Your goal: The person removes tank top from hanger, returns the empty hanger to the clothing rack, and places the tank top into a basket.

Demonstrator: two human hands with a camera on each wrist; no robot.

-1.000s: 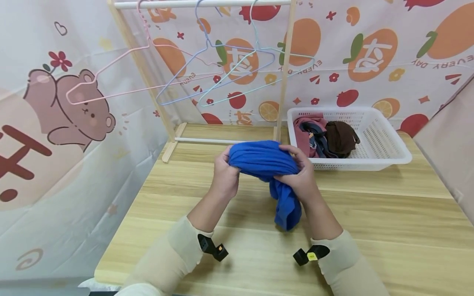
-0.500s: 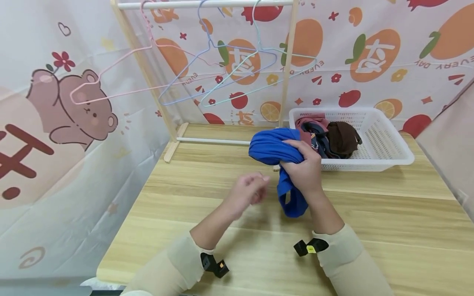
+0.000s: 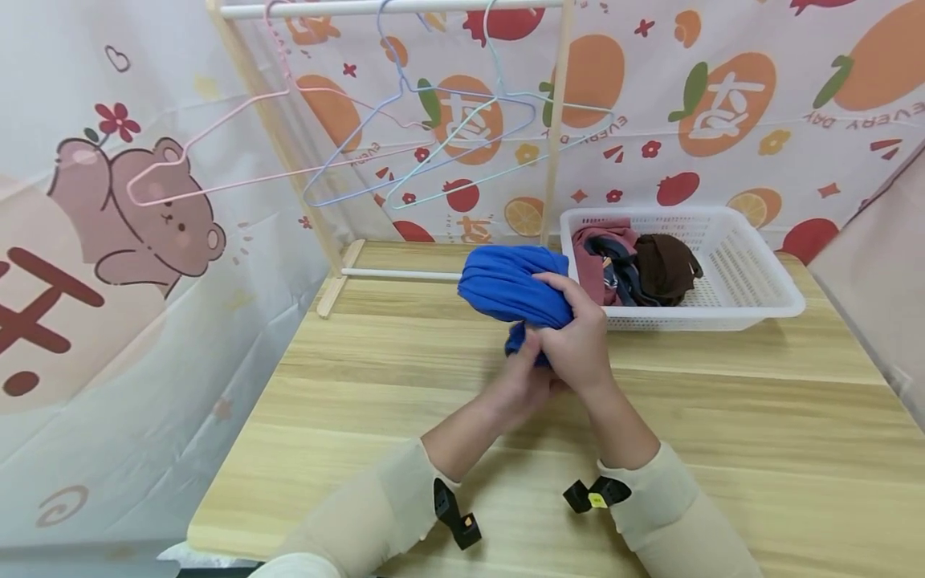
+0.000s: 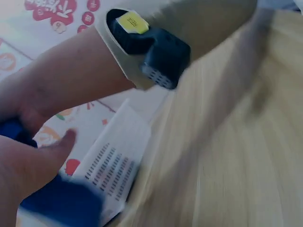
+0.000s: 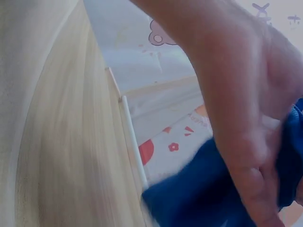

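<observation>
A blue garment [image 3: 509, 285], gathered into soft folds, is held up over the table in the head view. My right hand [image 3: 578, 337] grips its right end, fingers over the top and thumb below. Beneath that, my left hand [image 3: 523, 381] closes on the hanging part, its thumb in front; the right hand hides some of its fingers. The left wrist view has the left hand [image 4: 21, 172] at the lower left, with blurred blue fabric [image 4: 64, 201] under the thumb. Dark blue fabric [image 5: 194, 189] fills the lower part of the right wrist view.
A white perforated basket [image 3: 751, 301] at the back right contains pink [image 3: 588, 261] and dark brown clothes [image 3: 665, 269]. Behind the hands stands a rack with a white rail [image 3: 405, 10]; pink [image 3: 238, 181], blue [image 3: 354, 136] and mint hangers [image 3: 448, 148] hang on it. The wooden table [image 3: 325, 401] extends beneath.
The left hand let go of the garment's left end, came down and right, and took hold of the hanging part below the right hand. The right hand kept its grip and shifted slightly.
</observation>
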